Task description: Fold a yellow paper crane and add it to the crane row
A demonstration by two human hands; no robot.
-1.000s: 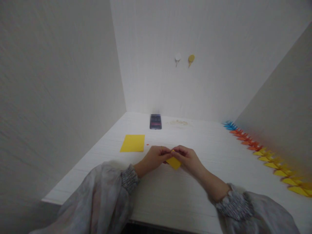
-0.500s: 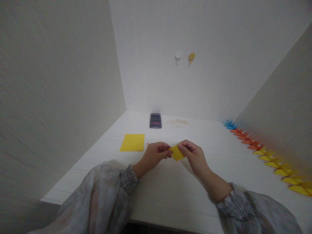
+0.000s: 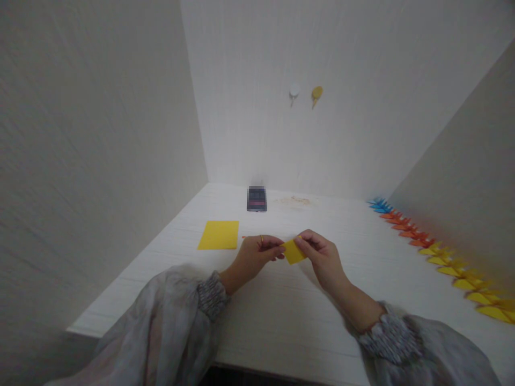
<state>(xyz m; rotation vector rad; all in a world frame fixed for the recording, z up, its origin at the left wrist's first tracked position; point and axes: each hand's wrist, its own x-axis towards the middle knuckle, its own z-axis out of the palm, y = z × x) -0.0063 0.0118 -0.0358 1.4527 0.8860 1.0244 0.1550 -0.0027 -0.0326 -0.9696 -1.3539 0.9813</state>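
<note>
A small folded piece of yellow paper is held up between my two hands, over the white table. My left hand pinches its left corner between thumb and fingers; a ring shows on one finger. On the opposite side, my right hand grips the upper right edge, thumb on top. The fingers partly cover the paper, so its folds cannot be made out fully. Left of my left hand, a flat yellow paper square lies on the table.
A dark pixelated object stands near the back wall. Along the right runs a row of folded paper figures in blue, orange and yellow. Two hooks, one white and one yellow, are on the wall. The white table ends near my body.
The folded yellow paper has shifted and tilted very slightly between my fingers. Both hands stay nearly in place, and everything else is unchanged.
</note>
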